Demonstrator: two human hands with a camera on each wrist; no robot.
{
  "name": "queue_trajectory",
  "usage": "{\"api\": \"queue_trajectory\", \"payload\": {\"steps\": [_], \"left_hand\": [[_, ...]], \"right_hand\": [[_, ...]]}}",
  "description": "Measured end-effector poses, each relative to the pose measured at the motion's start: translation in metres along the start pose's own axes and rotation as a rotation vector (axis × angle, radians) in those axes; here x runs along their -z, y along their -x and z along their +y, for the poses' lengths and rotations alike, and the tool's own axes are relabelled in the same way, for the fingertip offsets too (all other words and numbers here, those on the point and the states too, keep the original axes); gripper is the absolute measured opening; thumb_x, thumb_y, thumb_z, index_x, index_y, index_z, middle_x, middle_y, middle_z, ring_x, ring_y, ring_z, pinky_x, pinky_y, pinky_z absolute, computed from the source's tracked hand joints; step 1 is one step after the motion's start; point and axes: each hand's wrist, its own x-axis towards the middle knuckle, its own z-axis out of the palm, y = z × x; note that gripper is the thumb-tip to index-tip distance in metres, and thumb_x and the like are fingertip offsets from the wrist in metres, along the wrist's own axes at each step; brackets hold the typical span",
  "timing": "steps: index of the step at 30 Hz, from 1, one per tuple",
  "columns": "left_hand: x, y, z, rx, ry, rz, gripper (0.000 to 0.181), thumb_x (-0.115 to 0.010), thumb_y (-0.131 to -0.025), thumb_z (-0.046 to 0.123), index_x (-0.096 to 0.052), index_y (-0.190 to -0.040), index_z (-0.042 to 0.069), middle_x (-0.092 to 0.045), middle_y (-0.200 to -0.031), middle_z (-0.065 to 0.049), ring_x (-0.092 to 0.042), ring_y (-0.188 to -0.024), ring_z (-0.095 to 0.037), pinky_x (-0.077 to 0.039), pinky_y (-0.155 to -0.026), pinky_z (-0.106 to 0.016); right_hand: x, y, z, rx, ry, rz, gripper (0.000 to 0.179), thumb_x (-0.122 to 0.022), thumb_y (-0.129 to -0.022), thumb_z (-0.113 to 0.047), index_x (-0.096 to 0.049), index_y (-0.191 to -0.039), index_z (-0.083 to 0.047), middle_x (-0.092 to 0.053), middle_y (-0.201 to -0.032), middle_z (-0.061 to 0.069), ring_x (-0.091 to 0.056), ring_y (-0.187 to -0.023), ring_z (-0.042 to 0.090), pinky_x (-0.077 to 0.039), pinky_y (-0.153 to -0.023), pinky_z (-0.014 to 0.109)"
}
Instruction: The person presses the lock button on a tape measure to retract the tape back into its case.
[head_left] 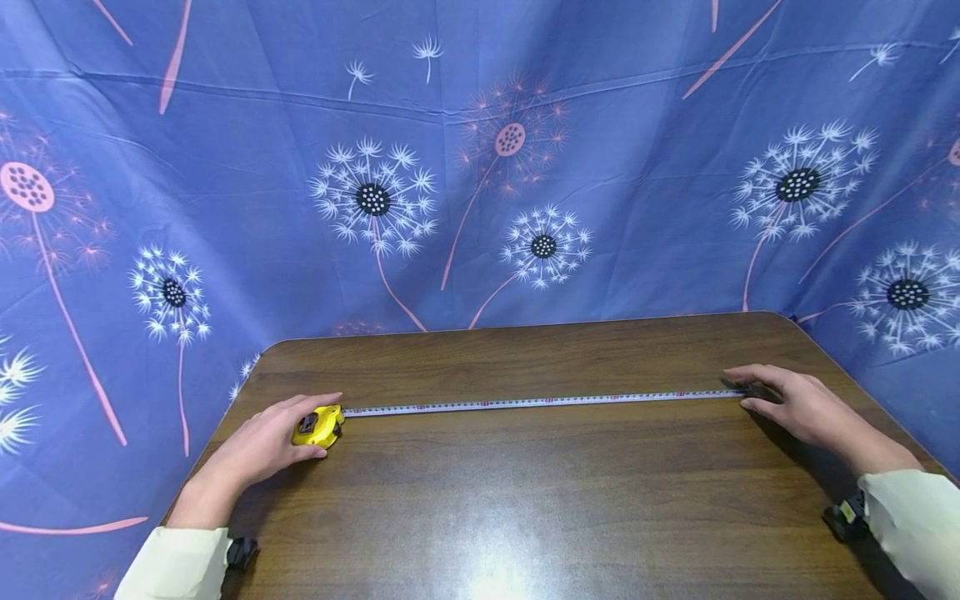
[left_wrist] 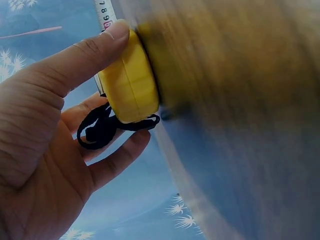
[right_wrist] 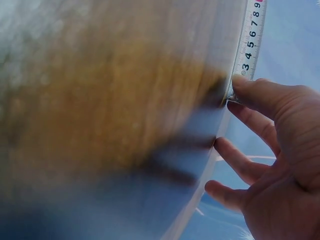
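My left hand point(head_left: 264, 437) grips the yellow case of a tape measure point(head_left: 318, 427) at the table's left, thumb on one side and fingers on the other. A black wrist cord point(left_wrist: 100, 129) hangs from the case in the left wrist view. The white tape blade point(head_left: 525, 403) is pulled out in a nearly straight line across the table. At the right, my right hand point(head_left: 802, 406) pinches the blade's end between thumb and fingers. In the right wrist view the thumb lies on the blade point(right_wrist: 250, 45) just below the printed 3, by the metal end hook.
The brown wooden table point(head_left: 525, 483) has rounded far corners. A blue cloth with dandelion prints point(head_left: 450, 167) hangs behind it and along both sides. Dark wrist straps point(head_left: 847, 517) sit at the pale sleeves point(head_left: 911, 521).
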Motion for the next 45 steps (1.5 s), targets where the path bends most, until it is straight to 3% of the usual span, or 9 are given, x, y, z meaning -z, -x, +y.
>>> {"api": "queue_trajectory", "payload": {"steps": [4, 7, 15, 23, 29, 33, 39, 45], "left_hand": [[0.0020, -0.0025, 0.0001, 0.011, 0.001, -0.021, 0.083, -0.091, -0.080, 0.031, -0.052, -0.152, 0.019, -0.060, -0.139, -0.016, -0.058, -0.125, -0.042, -0.047, -0.094, -0.065], [0.0028, -0.0036, 0.0000, 0.009, 0.004, -0.028, 0.084, -0.091, -0.079, 0.030, -0.052, -0.152, 0.017, -0.061, -0.137, -0.016, -0.058, -0.124, -0.042, -0.047, -0.095, -0.064], [0.0015, -0.0055, -0.0020, -0.017, 0.034, -0.035, 0.082, -0.091, -0.079, 0.026, -0.053, -0.151, 0.012, -0.061, -0.134, -0.017, -0.058, -0.123, -0.042, -0.047, -0.097, -0.062], [0.0033, -0.0050, -0.0016, -0.008, 0.047, -0.045, 0.080, -0.090, -0.081, 0.025, -0.053, -0.150, 0.013, -0.061, -0.133, -0.013, -0.058, -0.123, -0.038, -0.047, -0.097, -0.061], [0.0032, -0.0057, -0.0008, -0.038, 0.045, -0.030, 0.077, -0.091, -0.080, 0.025, -0.056, -0.147, 0.007, -0.063, -0.129, -0.013, -0.059, -0.120, -0.039, -0.047, -0.098, -0.060], [0.0031, -0.0054, -0.0013, -0.045, 0.037, -0.024, 0.074, -0.090, -0.080, 0.024, -0.058, -0.144, 0.005, -0.063, -0.125, -0.012, -0.059, -0.117, -0.038, -0.047, -0.097, -0.060], [0.0029, -0.0054, -0.0025, -0.058, 0.039, -0.031, 0.070, -0.090, -0.081, 0.023, -0.060, -0.142, 0.008, -0.063, -0.123, -0.009, -0.059, -0.115, -0.035, -0.048, -0.095, -0.058], [0.0027, -0.0045, -0.0033, -0.050, 0.038, -0.042, 0.068, -0.089, -0.082, 0.024, -0.060, -0.143, 0.011, -0.062, -0.124, -0.007, -0.059, -0.117, -0.035, -0.048, -0.096, -0.058]], "right_hand": [[-0.0006, -0.0002, 0.0006, 0.012, 0.035, 0.008, 0.048, -0.084, -0.083, -0.004, -0.071, -0.128, -0.015, -0.073, -0.119, 0.011, -0.066, -0.106, 0.033, -0.051, -0.080, 0.034], [-0.0008, -0.0007, 0.0011, 0.015, 0.040, 0.012, 0.048, -0.084, -0.083, -0.003, -0.071, -0.128, -0.016, -0.073, -0.118, 0.008, -0.066, -0.104, 0.027, -0.051, -0.079, 0.029], [0.0004, -0.0025, 0.0030, -0.011, 0.020, 0.013, 0.046, -0.082, -0.084, -0.002, -0.072, -0.126, -0.016, -0.074, -0.115, 0.008, -0.066, -0.099, 0.016, -0.054, -0.076, 0.030], [-0.0003, -0.0048, 0.0020, -0.028, -0.007, 0.000, 0.041, -0.080, -0.086, 0.000, -0.072, -0.125, -0.012, -0.074, -0.113, 0.010, -0.069, -0.100, 0.033, -0.055, -0.076, 0.039], [-0.0006, -0.0048, 0.0025, -0.022, 0.017, 0.031, 0.039, -0.081, -0.085, 0.000, -0.074, -0.121, -0.016, -0.076, -0.109, 0.006, -0.068, -0.095, 0.014, -0.053, -0.073, 0.028], [-0.0003, -0.0049, 0.0022, -0.027, 0.003, 0.033, 0.037, -0.080, -0.086, 0.000, -0.075, -0.119, -0.017, -0.076, -0.109, 0.006, -0.068, -0.095, 0.012, -0.053, -0.072, 0.027], [-0.0004, -0.0044, 0.0012, -0.022, 0.019, 0.058, 0.032, -0.081, -0.088, -0.003, -0.076, -0.115, -0.018, -0.076, -0.110, 0.007, -0.069, -0.096, 0.019, -0.054, -0.072, 0.034], [0.0004, -0.0052, -0.0003, -0.045, -0.028, 0.042, 0.031, -0.078, -0.090, -0.002, -0.075, -0.118, -0.014, -0.074, -0.114, 0.016, -0.068, -0.102, 0.044, -0.053, -0.077, 0.060]]}}
